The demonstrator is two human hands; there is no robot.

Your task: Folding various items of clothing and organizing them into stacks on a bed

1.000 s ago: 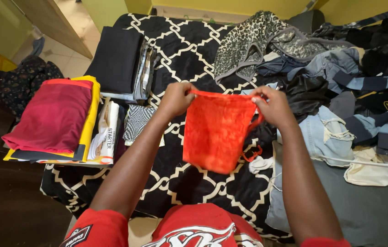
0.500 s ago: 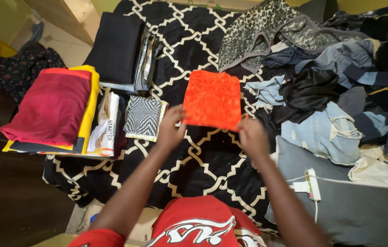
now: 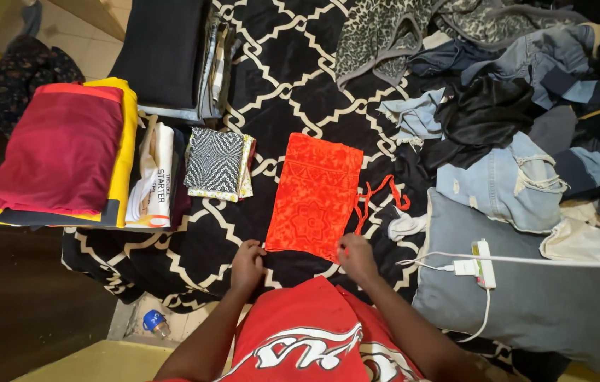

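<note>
Orange lace garment, folded into a long rectangle, flat on the black-and-white patterned bedspread, close to its near edge. Long axis running away from the body, tilted slightly right at the far end; near short edge directly between the two hands. Thin orange straps trailing loose off its right side, toward a small white cloth.

Left hand at the near left corner of the garment, fingers curled down onto the bedspread, touching or just beside the hem; pinching cloth or only pressing, cannot tell. Right hand at the near right corner, fingers bent over the hem and apparently gripping a fold of it, narrow. Both about equally near, one per corner, forearms coming up from the bottom of the view and converging slightly, wrists low, palms down.

Left of the garment, a small folded black-and-white zigzag cloth; beyond that, a folded white printed garment, then a stack with a maroon piece on a yellow one at the left edge of the bed. Dark folded pile at the far left corner. Right side heaped with unfolded clothes: leopard-print fabric, pale ripped jeans, black satin piece. Grey pillow at the near right corner, white power strip and cable lying on it. Small bottle with a blue cap on the floor below the near edge.
</note>
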